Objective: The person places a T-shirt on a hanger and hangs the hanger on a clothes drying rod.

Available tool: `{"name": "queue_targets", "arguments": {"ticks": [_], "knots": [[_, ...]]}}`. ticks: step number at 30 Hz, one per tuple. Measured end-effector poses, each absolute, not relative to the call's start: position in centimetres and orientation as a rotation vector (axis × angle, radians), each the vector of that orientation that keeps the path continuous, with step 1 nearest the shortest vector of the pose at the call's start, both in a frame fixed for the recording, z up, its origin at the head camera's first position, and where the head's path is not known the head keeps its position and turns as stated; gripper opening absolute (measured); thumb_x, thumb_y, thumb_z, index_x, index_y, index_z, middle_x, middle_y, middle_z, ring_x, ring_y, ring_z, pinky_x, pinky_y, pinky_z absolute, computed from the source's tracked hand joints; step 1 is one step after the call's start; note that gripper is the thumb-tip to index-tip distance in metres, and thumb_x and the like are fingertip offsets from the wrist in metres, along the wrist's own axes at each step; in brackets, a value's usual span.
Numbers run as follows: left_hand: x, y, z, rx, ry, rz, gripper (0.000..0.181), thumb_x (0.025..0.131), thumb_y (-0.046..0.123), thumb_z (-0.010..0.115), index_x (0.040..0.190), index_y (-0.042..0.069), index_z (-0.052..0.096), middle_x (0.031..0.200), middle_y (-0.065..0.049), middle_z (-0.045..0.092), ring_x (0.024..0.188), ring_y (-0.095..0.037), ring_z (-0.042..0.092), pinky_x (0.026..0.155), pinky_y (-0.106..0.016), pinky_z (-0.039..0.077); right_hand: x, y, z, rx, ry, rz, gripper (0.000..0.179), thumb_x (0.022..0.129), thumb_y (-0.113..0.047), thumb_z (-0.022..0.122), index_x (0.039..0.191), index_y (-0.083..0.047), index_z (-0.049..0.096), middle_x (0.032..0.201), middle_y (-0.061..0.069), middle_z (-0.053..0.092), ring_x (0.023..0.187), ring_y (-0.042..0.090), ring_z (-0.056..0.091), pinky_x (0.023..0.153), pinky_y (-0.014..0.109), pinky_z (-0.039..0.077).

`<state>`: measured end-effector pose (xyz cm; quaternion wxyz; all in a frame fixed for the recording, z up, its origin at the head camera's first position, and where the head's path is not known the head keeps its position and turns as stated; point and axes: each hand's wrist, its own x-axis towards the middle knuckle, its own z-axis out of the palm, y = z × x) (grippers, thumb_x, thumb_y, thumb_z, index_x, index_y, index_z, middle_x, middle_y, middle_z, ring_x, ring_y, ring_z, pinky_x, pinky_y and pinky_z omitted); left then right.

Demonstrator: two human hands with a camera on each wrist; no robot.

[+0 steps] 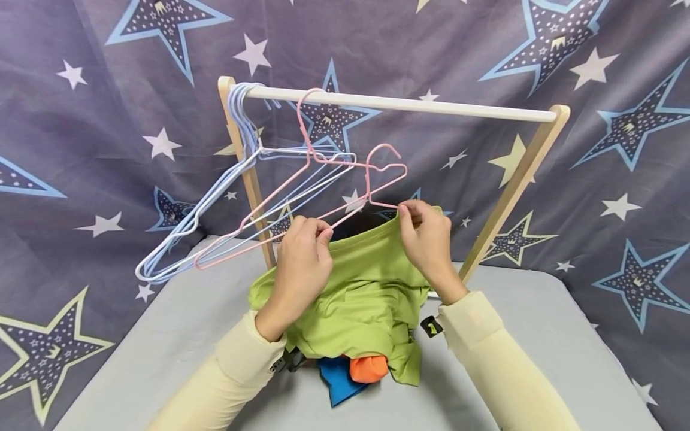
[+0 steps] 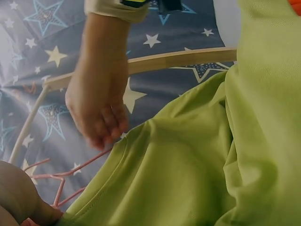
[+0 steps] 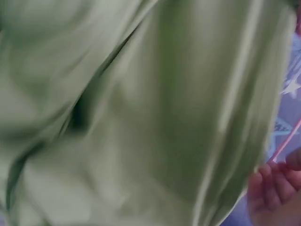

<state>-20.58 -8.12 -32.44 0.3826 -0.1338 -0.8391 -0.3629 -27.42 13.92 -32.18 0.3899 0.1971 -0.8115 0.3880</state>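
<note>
A light green garment (image 1: 356, 299) with a stitched edge hangs between both hands; its exact kind does not show. My left hand (image 1: 303, 254) pinches that edge on the left side. On the other side, my right hand (image 1: 428, 239) pinches the edge between thumb and fingers. A pink hanger (image 1: 368, 179) sits at the garment's opening, its hook standing free above the cloth. One of its arms runs to the right hand; its lower part is hidden by the garment. In the left wrist view the right hand (image 2: 101, 94) is beside the stretched green edge.
Behind the hands stands a clothes rack with a white rod (image 1: 404, 105) and wooden legs (image 1: 517, 185). Several blue and white hangers (image 1: 205, 203) and another pink hanger (image 1: 304, 126) hang at its left. Blue cloth (image 1: 339, 383) and orange cloth (image 1: 369, 369) show under the garment on the grey surface (image 1: 539, 335).
</note>
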Motion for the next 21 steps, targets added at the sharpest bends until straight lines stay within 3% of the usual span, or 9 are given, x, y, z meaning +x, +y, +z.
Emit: {"name": "queue_targets", "arguments": {"ticks": [4, 11, 15, 18, 21], "knots": [[-20.6, -7.8, -32.6, -0.320, -2.143, -0.914, 0.008, 0.097, 0.007, 0.067, 0.090, 0.002, 0.068, 0.083, -0.010, 0.057, 0.076, -0.030, 0.058, 0.068, -0.046, 0.047, -26.3, 12.4, -31.5, 0.389, -2.110, 1.427, 0.019, 0.102, -0.018, 0.065, 0.103, -0.002, 0.073, 0.083, 0.012, 0.073, 0.071, 0.022, 0.071, 0.064, 0.026, 0.057], [-20.4, -7.1, -32.7, -0.312, -2.135, -0.954, 0.010, 0.099, 0.006, 0.065, 0.091, 0.001, 0.068, 0.085, -0.011, 0.057, 0.075, -0.028, 0.056, 0.068, -0.043, 0.047, -24.8, 10.2, -30.2, 0.309, -1.972, 2.152, 0.027, 0.102, -0.012, 0.064, 0.115, 0.011, 0.068, 0.097, 0.028, 0.070, 0.077, 0.022, 0.074, 0.078, 0.035, 0.061], [-20.3, -6.4, -32.7, -0.315, -2.127, -0.982, 0.010, 0.100, 0.006, 0.064, 0.093, 0.001, 0.067, 0.088, -0.011, 0.058, 0.076, -0.027, 0.057, 0.069, -0.043, 0.048, -24.4, 9.0, -29.5, 0.394, -1.908, 2.322, 0.028, 0.102, -0.010, 0.063, 0.117, 0.014, 0.066, 0.093, 0.022, 0.070, 0.077, 0.020, 0.073, 0.078, 0.034, 0.061], [-20.0, -6.0, -32.8, -0.318, -2.116, -0.990, 0.010, 0.101, 0.007, 0.063, 0.094, 0.001, 0.067, 0.090, -0.012, 0.058, 0.076, -0.026, 0.057, 0.069, -0.042, 0.048, -24.3, 8.4, -29.2, 0.365, -1.834, 2.361, 0.021, 0.101, -0.006, 0.063, 0.109, 0.013, 0.066, 0.084, 0.013, 0.070, 0.072, 0.017, 0.073, 0.074, 0.032, 0.062], [-19.3, -5.6, -32.8, -0.357, -2.140, -0.995, 0.012, 0.102, 0.008, 0.061, 0.101, -0.001, 0.069, 0.091, -0.012, 0.058, 0.073, -0.025, 0.055, 0.067, -0.040, 0.047, -24.0, 7.9, -29.1, 0.309, -1.775, 2.338, 0.014, 0.100, -0.002, 0.063, 0.102, 0.011, 0.065, 0.080, 0.012, 0.071, 0.067, 0.014, 0.072, 0.070, 0.032, 0.062]]}}
